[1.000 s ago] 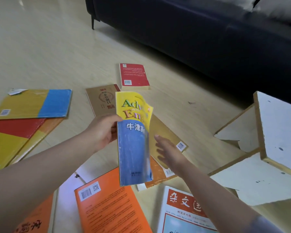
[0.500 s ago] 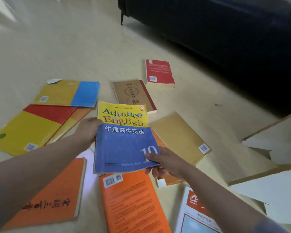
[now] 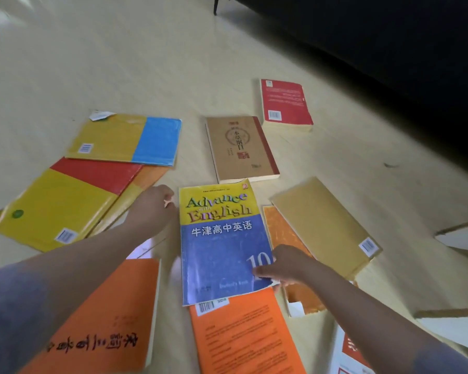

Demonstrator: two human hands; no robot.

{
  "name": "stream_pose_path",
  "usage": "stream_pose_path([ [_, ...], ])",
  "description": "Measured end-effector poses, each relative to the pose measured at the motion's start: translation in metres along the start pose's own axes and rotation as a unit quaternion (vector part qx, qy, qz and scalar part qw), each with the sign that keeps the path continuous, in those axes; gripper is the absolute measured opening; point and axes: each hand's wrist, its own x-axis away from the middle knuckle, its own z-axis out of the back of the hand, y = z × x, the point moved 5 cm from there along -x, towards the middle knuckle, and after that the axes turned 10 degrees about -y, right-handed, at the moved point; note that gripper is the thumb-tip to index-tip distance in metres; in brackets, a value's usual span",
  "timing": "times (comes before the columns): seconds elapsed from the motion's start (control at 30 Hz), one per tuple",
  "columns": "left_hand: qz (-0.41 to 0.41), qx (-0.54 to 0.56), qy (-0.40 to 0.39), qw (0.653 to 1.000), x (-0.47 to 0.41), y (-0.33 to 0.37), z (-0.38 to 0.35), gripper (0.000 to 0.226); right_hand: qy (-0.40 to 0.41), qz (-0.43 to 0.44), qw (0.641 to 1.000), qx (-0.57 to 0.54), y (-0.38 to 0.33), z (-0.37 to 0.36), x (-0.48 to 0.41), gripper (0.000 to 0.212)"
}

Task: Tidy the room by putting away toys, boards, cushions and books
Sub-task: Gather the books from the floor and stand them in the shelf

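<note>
Right hand [image 3: 284, 265] pinches the English textbook [image 3: 222, 238] at its lower-right corner.
Left hand [image 3: 152, 209] sits curled just beside its left edge; I can't tell if it grips. Textbook lies face up over the orange book [image 3: 243, 336] on the floor [image 3: 146, 63], I'd guess to start a stack.

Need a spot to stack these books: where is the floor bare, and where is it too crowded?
Widest bare floor lies beyond the yellow-and-blue book, up to the sofa. A narrow strip runs between that book and the brown book. More bare floor lies right of the tan book. Crowded near you: the English book, orange book and white boards.
</note>
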Motion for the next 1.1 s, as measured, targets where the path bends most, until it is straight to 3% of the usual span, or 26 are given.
stream_pose_path([
  [0.07,-0.02,-0.024,0.015,0.999,-0.015,-0.007,0.008,0.031,0.03,-0.051,0.994,0.097,-0.006,0.013,-0.006,0.047],
  [0.13,-0.043,-0.034,0.028,0.998,-0.027,-0.007,0.011,0.034,0.125,-0.062,0.98,0.142,-0.019,0.032,-0.009,0.057],
  [0.2,-0.061,-0.052,0.035,0.996,-0.039,-0.007,0.012,0.035,0.219,-0.028,0.968,0.117,-0.041,0.048,-0.015,0.061],
  [0.27,-0.075,-0.085,0.041,0.993,-0.05,-0.005,0.014,0.037,0.261,0.033,0.961,0.083,-0.063,0.051,-0.021,0.051],
  [0.4,-0.071,-0.17,0.049,0.982,-0.082,-0.012,0.026,0.042,0.261,0.109,0.959,0.029,-0.095,0.043,-0.041,0.035],
  [0.53,-0.017,-0.235,0.007,0.972,-0.117,-0.025,0.027,0.072,0.274,0.156,0.949,-0.014,-0.11,0.039,-0.057,0.028],
  [0.63,0.018,-0.269,-0.006,0.963,-0.129,-0.035,0.022,0.073,0.278,0.179,0.943,-0.042,-0.114,0.041,-0.066,0.024],
  [0.77,-0.057,-0.305,0.054,0.949,-0.132,-0.032,0.02,0.049,0.279,0.192,0.938,-0.07,-0.112,0.044,-0.074,0.018],
  [0.87,-0.113,-0.339,0.055,0.932,-0.13,-0.027,0.018,0.028,0.284,0.195,0.935,-0.081,-0.111,0.045,-0.076,0.016],
  [1.0,-0.189,-0.325,0.131,0.917,-0.118,-0.017,0.035,0.025,0.281,0.206,0.931,-0.104,-0.112,0.046,-0.071,0.014],
  [1.1,-0.235,-0.288,0.174,0.912,-0.092,0.001,0.049,0.036,0.274,0.197,0.931,-0.136,-0.107,0.048,-0.069,0.013],
])
